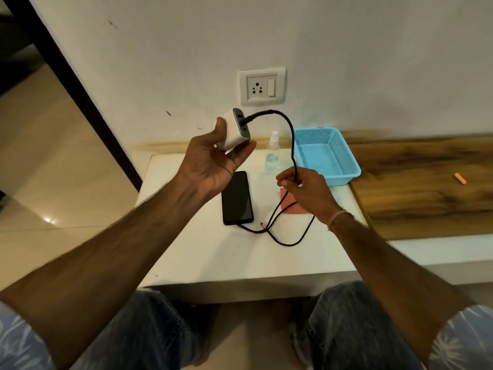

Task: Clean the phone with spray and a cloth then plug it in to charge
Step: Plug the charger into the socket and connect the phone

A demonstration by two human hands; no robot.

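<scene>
Phone (237,198) lies by part-filled bottle (272,157); left hand (213,165) grips charger (232,133), right hand (308,192) cable (290,129).

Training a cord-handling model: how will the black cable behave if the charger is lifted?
Probably floppy: the black cable droops in an arch from the charger and lies in loose loops on the table. Likely light: the right hand holds it by a pinch. Its far end seems to reach the phone, so a pull may drag that.

Phone (237,198) on the table (200,249) beneath the left hand (213,161); bottle (273,153) and basket (344,156) behind the right hand (306,190), cloth (293,208) under it.
</scene>
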